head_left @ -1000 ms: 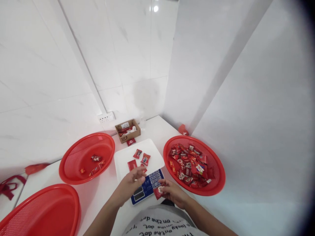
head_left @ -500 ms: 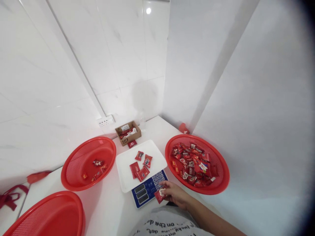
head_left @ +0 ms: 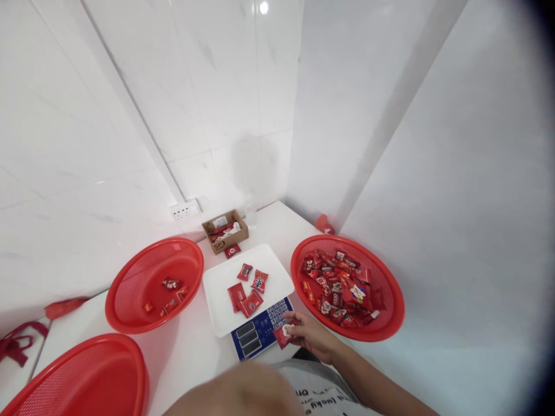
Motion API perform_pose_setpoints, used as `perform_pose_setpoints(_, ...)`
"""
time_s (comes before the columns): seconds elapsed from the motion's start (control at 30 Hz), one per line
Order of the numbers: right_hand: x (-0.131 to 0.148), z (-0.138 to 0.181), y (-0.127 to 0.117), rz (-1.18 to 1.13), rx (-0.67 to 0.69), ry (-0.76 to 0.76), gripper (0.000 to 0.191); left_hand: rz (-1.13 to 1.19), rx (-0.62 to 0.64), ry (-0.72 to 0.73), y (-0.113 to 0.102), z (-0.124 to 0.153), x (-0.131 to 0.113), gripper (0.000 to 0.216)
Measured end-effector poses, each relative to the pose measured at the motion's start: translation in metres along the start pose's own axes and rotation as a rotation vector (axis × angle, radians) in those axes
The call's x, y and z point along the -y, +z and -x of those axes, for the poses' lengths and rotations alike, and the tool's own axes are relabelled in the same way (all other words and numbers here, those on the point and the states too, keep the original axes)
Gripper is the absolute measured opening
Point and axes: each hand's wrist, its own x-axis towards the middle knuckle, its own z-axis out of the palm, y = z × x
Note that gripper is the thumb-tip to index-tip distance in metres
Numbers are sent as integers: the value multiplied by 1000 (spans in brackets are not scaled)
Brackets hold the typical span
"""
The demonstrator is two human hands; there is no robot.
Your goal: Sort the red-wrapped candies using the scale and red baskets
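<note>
My right hand pinches a red wrapped snack packet over the keypad of a blue-and-white digital scale. On the scale's white tray lie several red packets, among them a flat red packet and one with dark lettering. At the bottom edge, a blurred part of my left arm or hand shows in front of my shirt; its fingers cannot be made out. Right of the tray stands a red basket heaped with red packets.
On the left, a red basket holds a few packets, and another red basket is cut off below it. A small cardboard box with packets stands behind the tray, a red packet beside it. Walls bound the table behind and right.
My left arm or hand has come into view at the bottom, blurred. The packet in my right hand has risen slightly over the scale's keypad. The packets on the tray stay put.
</note>
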Motion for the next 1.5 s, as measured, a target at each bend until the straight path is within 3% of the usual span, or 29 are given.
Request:
perform_pose_setpoints(0.1,5,0,-5,-19,-27,-1,40,-158,-125,-26,-13,-53,19,41)
perform_pose_setpoints(0.17,6,1,-9,-19,-36,6,41,-566,-342,-84,-20,-77,46,34)
perform_pose_setpoints(0.2,6,1,-11,-18,-34,8,41,-737,-370,-116,-23,-84,62,36)
perform_pose_setpoints(0.3,6,1,-13,-9,-32,10,42,-1060,-246,-226,-27,-93,102,48)
perform_pose_setpoints(0.37,6,0,-13,-8,-39,16,42,-1164,-187,-248,-28,-96,117,54)
perform_pose_setpoints(0.57,8,-3,-10,-8,-31,11,41,-1247,-216,-129,-31,-116,117,50)
perform_pose_setpoints(0.67,8,-3,-13,-11,-35,10,42,-1260,-329,-70,-38,-127,114,42)
perform_pose_setpoints(0.8,6,-3,-15,-11,-48,22,43,-1293,-482,-1,-51,-149,112,50)
perform_pose_setpoints(0.97,3,-6,-12,27,-38,39,42,-1348,-418,-6,-60,-183,115,60)
perform_pose_setpoints(1.07,5,-5,-12,25,-32,29,42,-1335,-363,-99,-60,-193,122,58)
perform_pose_setpoints(1.23,8,2,-15,3,-62,45,43,-1346,-397,-228,-56,-181,136,58)
perform_pose_setpoints(1.5,8,-4,-12,9,-42,46,36,-1346,-461,-162,-44,-134,147,55)
